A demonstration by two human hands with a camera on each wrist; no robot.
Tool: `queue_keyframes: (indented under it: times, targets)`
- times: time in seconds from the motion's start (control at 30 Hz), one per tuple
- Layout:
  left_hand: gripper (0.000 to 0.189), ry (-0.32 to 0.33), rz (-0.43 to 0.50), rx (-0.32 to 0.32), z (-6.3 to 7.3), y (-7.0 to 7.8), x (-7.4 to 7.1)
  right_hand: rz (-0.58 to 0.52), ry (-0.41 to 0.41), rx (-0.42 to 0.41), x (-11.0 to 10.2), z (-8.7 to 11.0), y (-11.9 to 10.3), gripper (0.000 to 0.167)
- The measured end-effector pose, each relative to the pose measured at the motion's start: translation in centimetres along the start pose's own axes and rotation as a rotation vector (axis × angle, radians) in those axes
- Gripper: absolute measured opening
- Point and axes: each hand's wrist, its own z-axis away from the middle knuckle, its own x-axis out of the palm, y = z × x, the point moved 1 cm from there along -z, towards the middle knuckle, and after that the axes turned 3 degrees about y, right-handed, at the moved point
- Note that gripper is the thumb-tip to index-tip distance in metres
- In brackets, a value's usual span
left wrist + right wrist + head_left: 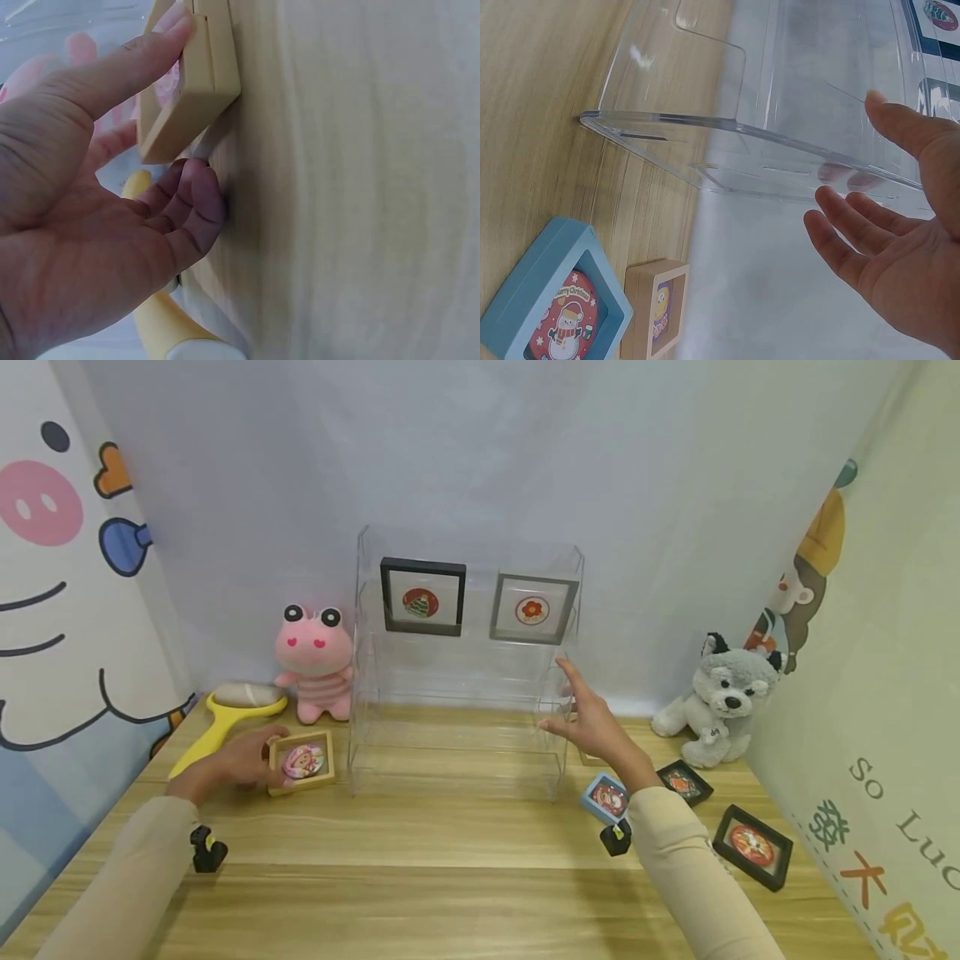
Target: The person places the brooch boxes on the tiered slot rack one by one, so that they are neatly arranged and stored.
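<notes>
My left hand [238, 760] pinches a light wooden picture frame [303, 762] with a pink round picture, just left of the clear acrylic display rack [450, 749]. In the left wrist view the thumb lies along the side of the frame, and the other fingers bend behind and below it. On the rack's upper tier a black frame [423, 597] with a tree picture and a grey frame [534, 608] with a red flower lean side by side. My right hand [596, 727] is spread at the rack's right side, fingers relaxed, holding nothing.
Right of the rack lie a blue snowman frame [603, 798], a small wooden frame [660, 307] and two black frames, one small [684, 783], one larger [752, 847]. A husky plush [723, 702] sits behind. Left stand a pink plush [315, 664] and a yellow-handled roller [217, 727].
</notes>
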Motion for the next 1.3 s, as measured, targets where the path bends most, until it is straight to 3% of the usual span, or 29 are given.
queue_keyframes:
  times: [0.13, 0.3, 0.53, 0.87, 1.0, 1.07, 1.3]
  targets:
    - [0.093, 0.032, 0.015, 0.028, 0.4, -0.1, 0.4, -0.001, -0.002, -0.003, 0.0, 0.0, 0.0, 0.097]
    - [0.097, 0.049, 0.078, 0.019, 0.9, 0.1, 0.8, 0.001, 0.006, -0.005, 0.1, 0.0, 0.0, 0.097]
    - [0.103, 0.046, 0.273, -0.026, 1.3, 0.4, 1.1, -0.003, 0.006, -0.009, 0.0, 0.0, 0.0, 0.097]
    - [0.087, 0.113, 0.386, -0.001, 1.7, 0.1, 1.3, -0.002, -0.01, -0.004, 0.0, 0.1, 0.2, 0.097]
    - [0.078, 0.145, 0.391, 0.044, 1.8, 0.1, 1.2, -0.002, -0.012, -0.004, 0.0, 0.1, 0.2, 0.097]
    - [0.074, 0.174, 0.35, 0.063, 2.0, 0.3, 1.1, -0.001, -0.013, -0.004, 0.0, 0.0, 0.2, 0.097]
    - [0.07, 0.259, 0.269, 0.073, 2.9, 1.1, -0.2, 0.002, -0.01, -0.006, -0.1, 0.0, 0.2, 0.098]
